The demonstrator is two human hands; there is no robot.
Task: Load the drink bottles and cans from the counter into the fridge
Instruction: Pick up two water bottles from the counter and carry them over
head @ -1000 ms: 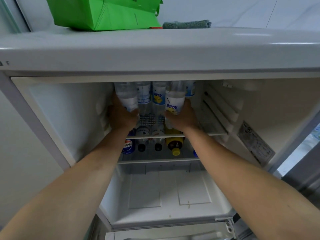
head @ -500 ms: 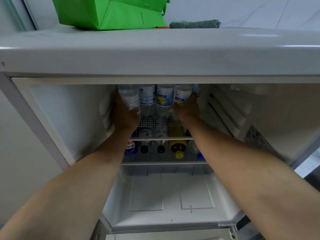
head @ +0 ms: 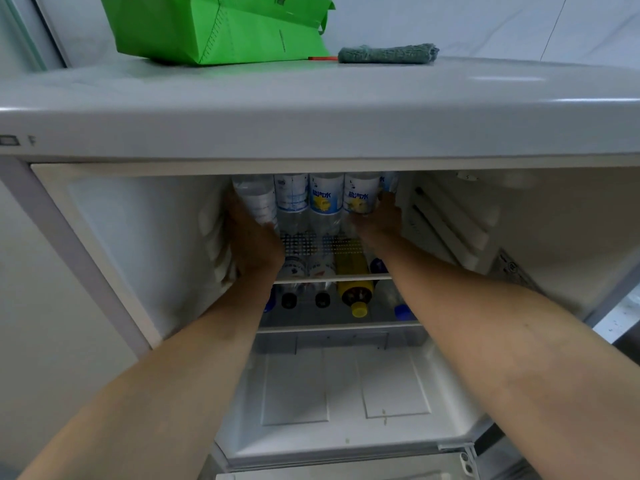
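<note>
four bottles (head: pixel 325 199) upright on shelf (head: pixel 332 278)

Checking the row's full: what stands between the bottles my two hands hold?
Head view: two upright bottles between the left hand's and right hand's.

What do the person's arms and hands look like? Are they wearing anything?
Both arms are bare from the bottom of the picture up to the wrists: no sleeves show. The left hand and right hand wear no gloves. No watch, bracelet or ring shows, though the fingers are mostly hidden.
</note>
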